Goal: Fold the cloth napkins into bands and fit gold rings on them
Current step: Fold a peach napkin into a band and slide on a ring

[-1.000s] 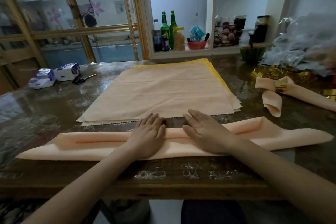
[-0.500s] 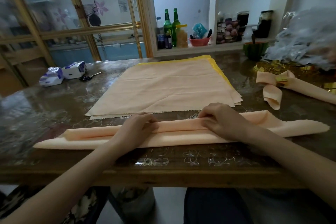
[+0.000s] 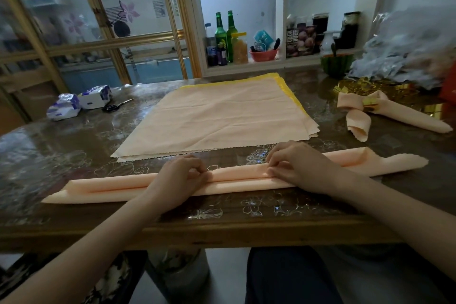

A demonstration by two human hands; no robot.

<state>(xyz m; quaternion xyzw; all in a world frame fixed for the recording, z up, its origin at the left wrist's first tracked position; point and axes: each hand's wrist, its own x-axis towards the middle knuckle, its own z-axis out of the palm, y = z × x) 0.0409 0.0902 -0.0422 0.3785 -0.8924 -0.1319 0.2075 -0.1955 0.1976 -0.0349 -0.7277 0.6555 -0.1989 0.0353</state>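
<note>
Peach napkin band (image 3: 118, 186) on table (image 3: 222, 227); left hand (image 3: 176, 177), right hand (image 3: 299, 168) pinching fold.

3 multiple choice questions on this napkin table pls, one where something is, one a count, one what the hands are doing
1. Where are the scissors? A left of the napkin stack, beside the tissue packs; B on top of that stack; C under it.
2. How many napkins wear a gold ring? A none; B one; C three.
3. What are the left hand and right hand doing? A lying flat; B lifting the scissors; C pinching the long folded napkin.
Answers: 1 A, they lie by the packs. 2 B, only the far-right napkin has one. 3 C, both hands' curled fingers grip its fold.
</note>
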